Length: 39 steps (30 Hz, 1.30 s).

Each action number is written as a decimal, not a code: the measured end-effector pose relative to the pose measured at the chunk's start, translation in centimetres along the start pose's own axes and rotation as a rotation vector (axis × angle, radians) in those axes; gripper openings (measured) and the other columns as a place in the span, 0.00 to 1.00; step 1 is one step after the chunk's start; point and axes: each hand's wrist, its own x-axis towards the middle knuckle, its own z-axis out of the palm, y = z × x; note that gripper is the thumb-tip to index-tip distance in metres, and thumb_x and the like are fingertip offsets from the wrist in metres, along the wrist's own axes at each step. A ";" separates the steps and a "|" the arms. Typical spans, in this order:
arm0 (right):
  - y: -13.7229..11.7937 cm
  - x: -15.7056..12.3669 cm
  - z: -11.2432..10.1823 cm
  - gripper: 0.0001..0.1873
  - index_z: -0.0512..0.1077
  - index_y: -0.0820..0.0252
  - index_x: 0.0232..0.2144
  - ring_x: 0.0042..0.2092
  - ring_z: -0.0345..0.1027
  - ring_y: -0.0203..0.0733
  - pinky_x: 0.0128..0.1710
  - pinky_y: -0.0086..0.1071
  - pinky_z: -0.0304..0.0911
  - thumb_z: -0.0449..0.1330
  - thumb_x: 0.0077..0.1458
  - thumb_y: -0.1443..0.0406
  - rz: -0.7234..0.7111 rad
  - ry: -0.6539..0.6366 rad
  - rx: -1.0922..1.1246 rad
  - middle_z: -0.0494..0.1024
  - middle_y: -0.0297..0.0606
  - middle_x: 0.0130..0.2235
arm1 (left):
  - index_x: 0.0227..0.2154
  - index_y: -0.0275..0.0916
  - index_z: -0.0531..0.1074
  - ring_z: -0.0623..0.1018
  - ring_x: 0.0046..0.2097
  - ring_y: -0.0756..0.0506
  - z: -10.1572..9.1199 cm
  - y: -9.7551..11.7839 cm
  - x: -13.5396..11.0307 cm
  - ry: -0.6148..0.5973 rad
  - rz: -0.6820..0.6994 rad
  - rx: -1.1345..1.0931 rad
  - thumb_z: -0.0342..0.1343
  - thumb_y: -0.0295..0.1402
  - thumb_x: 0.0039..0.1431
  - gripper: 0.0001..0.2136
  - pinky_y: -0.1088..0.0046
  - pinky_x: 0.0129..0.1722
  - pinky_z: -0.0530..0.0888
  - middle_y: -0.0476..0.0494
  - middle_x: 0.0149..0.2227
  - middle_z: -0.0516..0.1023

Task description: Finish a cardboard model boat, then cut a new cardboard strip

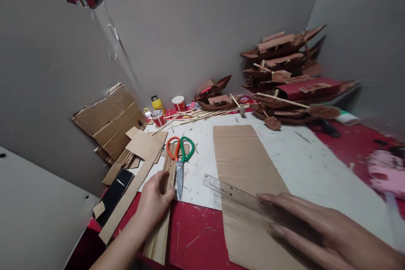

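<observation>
My left hand (155,200) is closed over a narrow stack of cardboard strips (160,236) at the table's front edge, thumb on the near right side. Just right of it lie scissors (179,168) with one orange and one green handle, their blades pointing toward me. In my right hand (316,228) is a flat metal ruler (234,193), pinched between thumb and fingers. The ruler slants across a long cardboard sheet (247,156); whether it touches the sheet I cannot tell. Part of the ruler is hidden by my fingers.
Model wooden boats (284,86) are stacked at the back right, with smaller boats (217,95) beside them. Thin sticks (196,114), paper cups (179,103) and a yellow bottle (156,103) stand along the wall. Folded cardboard (114,122) leans at left, near a black box (115,196).
</observation>
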 end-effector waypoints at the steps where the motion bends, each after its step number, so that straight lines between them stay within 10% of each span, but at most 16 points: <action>1: 0.2 -0.1 0.2 0.24 0.69 0.50 0.54 0.47 0.74 0.49 0.44 0.38 0.73 0.58 0.55 0.57 0.000 -0.003 0.003 0.75 0.39 0.51 | 0.44 0.38 0.70 0.76 0.46 0.43 0.3 0.3 -0.2 -0.009 -0.010 -0.048 0.54 0.31 0.51 0.16 0.67 0.47 0.70 0.39 0.45 0.78; 9: 0.2 0.1 -0.1 0.23 0.69 0.50 0.53 0.47 0.74 0.48 0.43 0.37 0.74 0.58 0.55 0.56 -0.011 -0.006 -0.030 0.76 0.38 0.50 | 0.45 0.39 0.70 0.77 0.42 0.43 0.9 1.8 -0.6 -0.082 -0.047 -0.178 0.56 0.30 0.49 0.18 0.69 0.42 0.72 0.42 0.42 0.78; 16: -2.0 1.3 -2.1 0.20 0.72 0.55 0.50 0.44 0.75 0.46 0.42 0.34 0.74 0.56 0.56 0.57 0.030 -0.037 -0.031 0.78 0.41 0.47 | 0.47 0.39 0.68 0.77 0.36 0.43 0.1 -1.2 0.8 -0.061 -0.081 -0.152 0.55 0.37 0.52 0.19 0.67 0.36 0.72 0.42 0.39 0.78; 26: -3.1 1.7 -3.5 0.20 0.71 0.52 0.51 0.46 0.74 0.46 0.44 0.35 0.73 0.54 0.57 0.58 0.154 -0.142 0.060 0.77 0.39 0.48 | 0.51 0.43 0.68 0.78 0.35 0.41 -3.6 -1.5 3.7 -0.230 0.018 0.424 0.46 0.49 0.58 0.23 0.68 0.33 0.70 0.42 0.36 0.78; 39: -1.7 0.9 -2.9 0.25 0.64 0.46 0.57 0.54 0.67 0.47 0.51 0.39 0.67 0.50 0.59 0.51 0.291 -0.281 0.109 0.71 0.36 0.55 | 0.54 0.38 0.69 0.63 0.60 0.33 -0.7 -4.3 16.0 -0.045 0.456 0.854 0.43 0.36 0.62 0.20 0.51 0.56 0.59 0.34 0.58 0.68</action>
